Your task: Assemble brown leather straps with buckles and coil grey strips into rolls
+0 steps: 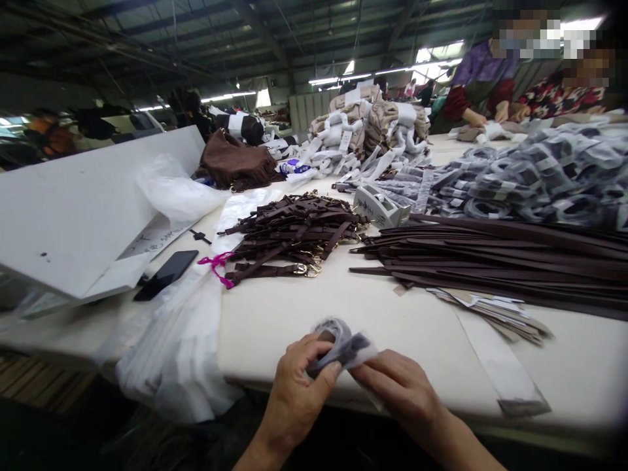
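A coiled dark strap in a translucent plastic sleeve point(338, 340) is between my two hands, just above the table's front edge. My left hand point(299, 376) grips the coil with the thumb below and the fingers curled round its left side. On the right, my right hand point(405, 386) pinches the loose end of the sleeve. Behind them lies a pile of short brown straps with gold buckles point(294, 229). Long brown straps point(490, 258) lie stacked to the right, with beige and white strips point(495, 314) in front of them.
Several wrapped coils point(530, 173) are heaped at the back right. Clear plastic sleeves point(181, 353) hang over the front edge at left, near a black phone point(167, 275) and a white board point(98, 203). Brown and beige bags stand farther back. Two people work across the table.
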The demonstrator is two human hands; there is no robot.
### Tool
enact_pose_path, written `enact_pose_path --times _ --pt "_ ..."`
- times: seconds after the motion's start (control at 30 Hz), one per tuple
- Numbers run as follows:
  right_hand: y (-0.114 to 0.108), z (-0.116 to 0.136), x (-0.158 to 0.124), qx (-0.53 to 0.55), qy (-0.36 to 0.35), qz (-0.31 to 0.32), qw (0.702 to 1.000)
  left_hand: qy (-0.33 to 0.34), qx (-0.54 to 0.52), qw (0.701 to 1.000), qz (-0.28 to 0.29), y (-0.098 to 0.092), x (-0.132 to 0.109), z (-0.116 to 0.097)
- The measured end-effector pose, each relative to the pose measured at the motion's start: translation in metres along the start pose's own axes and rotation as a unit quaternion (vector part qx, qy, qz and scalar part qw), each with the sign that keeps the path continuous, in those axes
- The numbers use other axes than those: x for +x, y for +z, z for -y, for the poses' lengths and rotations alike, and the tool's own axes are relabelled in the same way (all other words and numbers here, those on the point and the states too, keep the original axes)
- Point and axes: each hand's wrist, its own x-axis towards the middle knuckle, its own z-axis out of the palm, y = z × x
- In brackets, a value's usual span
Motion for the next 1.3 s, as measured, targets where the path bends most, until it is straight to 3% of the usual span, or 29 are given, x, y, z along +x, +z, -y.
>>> enact_pose_path --times 0.13,0.23,0.3,0.4,0.63,0.83,1.17,1.3 --pt "0.003 -0.002 -0.004 -0.075 -0.050 -0.024 0.996 0.120 0.164 0.978 -0.045 0.018 0.000 0.012" --pt "0.008 -0.004 -0.005 -0.096 -0.056 -0.051 0.992 0.198 0.217 0.953 -0.072 0.029 0.001 0.023" --pt "0.011 -0.008 -0.003 -0.099 -0.048 -0.026 0.994 0.220 0.238 0.944 -0.061 0.033 0.001 0.029" --pt "0.013 -0.013 0.001 -0.100 -0.039 0.024 0.994 0.228 0.248 0.941 -0.037 0.036 0.002 0.033" --pt "0.016 -0.013 0.007 -0.095 -0.076 0.071 0.990 0.215 0.215 0.952 -0.023 0.033 0.007 0.037" --pt "0.019 -0.016 0.006 -0.067 -0.016 0.067 0.995 0.223 0.191 0.955 0.029 0.022 0.008 0.040" --pt "0.025 -0.001 0.001 -0.127 -0.113 -0.003 0.985 0.216 0.188 0.958 0.019 0.027 0.006 0.044" --pt "0.024 -0.003 0.007 -0.087 -0.062 0.033 0.994 0.219 0.200 0.954 0.043 0.026 0.006 0.043"
